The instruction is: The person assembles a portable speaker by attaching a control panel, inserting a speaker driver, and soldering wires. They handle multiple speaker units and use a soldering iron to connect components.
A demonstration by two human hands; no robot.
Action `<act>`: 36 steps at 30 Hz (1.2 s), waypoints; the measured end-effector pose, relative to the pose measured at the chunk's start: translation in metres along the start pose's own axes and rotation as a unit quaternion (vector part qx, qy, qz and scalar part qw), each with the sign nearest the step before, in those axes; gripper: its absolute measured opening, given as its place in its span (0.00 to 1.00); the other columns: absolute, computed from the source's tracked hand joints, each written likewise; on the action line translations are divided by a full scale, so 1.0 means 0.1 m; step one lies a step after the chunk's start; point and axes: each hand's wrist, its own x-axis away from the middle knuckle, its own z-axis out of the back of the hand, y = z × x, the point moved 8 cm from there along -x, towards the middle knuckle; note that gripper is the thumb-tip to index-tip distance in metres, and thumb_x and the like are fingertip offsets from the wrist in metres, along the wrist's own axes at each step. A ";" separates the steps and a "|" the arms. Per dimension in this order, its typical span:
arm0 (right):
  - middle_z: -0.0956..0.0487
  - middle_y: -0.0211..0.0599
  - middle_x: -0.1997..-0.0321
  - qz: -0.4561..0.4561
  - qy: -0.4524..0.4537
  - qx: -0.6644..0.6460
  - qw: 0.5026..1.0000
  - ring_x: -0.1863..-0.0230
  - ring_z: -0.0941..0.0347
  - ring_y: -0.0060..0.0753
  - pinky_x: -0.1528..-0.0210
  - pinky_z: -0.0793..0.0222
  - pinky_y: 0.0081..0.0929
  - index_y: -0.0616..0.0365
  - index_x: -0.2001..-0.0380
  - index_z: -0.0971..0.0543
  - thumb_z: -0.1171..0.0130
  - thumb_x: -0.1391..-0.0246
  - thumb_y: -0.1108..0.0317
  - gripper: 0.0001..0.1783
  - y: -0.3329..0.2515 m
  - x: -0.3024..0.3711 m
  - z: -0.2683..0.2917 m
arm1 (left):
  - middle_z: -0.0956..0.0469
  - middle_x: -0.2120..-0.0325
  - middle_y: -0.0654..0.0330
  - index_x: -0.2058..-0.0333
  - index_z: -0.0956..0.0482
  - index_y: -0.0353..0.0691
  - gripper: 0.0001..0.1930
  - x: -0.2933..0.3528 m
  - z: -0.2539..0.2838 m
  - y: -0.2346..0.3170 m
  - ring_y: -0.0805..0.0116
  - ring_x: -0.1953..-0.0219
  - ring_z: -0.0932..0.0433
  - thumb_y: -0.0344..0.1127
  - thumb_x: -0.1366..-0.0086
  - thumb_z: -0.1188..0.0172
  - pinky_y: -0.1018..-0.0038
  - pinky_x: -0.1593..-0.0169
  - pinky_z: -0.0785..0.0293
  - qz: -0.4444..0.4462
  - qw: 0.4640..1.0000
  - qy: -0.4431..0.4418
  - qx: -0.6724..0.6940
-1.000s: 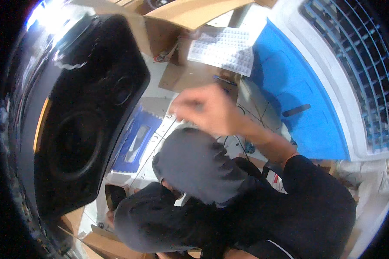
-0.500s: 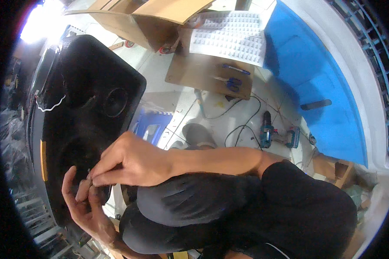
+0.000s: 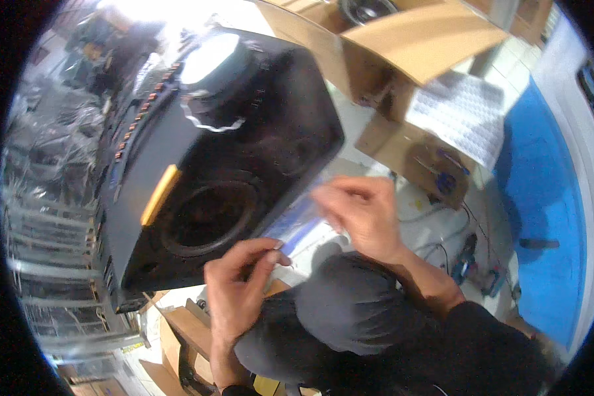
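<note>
Head view: pale floor (image 3: 402, 231) strewn with flattened cardboard (image 3: 412, 155), loose cables (image 3: 442, 247), a white dimpled sheet (image 3: 465, 112) and a blue mat (image 3: 541, 218) along the right. Open cardboard box (image 3: 402, 39) at the top. Plastic-wrapped goods (image 3: 43, 218) stacked along the left, blurred. Dark-clothed knee (image 3: 353, 307) low in the middle.

Large black speaker cabinet (image 3: 211, 145) tilted across the centre, round woofer opening (image 3: 211, 216) facing up, yellow tab (image 3: 160, 193) near its left edge, crumpled clear film (image 3: 211, 122) on top of it.

Left hand (image 3: 237, 290) just below the cabinet's lower right edge, thumb and forefinger pinched together on a small pale bit; too small and blurred to tell what. Other fingers curled loosely.

Right hand (image 3: 360, 214) just right of the cabinet's corner, fingers half bent and spread, tips meeting a streak of clear film or tape (image 3: 303, 214) stretched between both hands; cannot tell whether actually gripped or merely touched, given motion blur.
</note>
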 end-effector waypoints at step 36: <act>0.16 0.52 0.71 0.104 0.023 0.425 0.899 0.75 0.18 0.40 0.71 0.25 0.32 0.63 0.64 0.14 0.36 0.41 0.63 0.12 0.72 -0.13 0.92 | 0.16 0.73 0.50 0.62 0.16 0.29 0.09 0.20 0.38 0.29 0.64 0.71 0.16 0.16 0.41 0.38 0.74 0.65 0.20 -0.271 0.937 0.220 0.017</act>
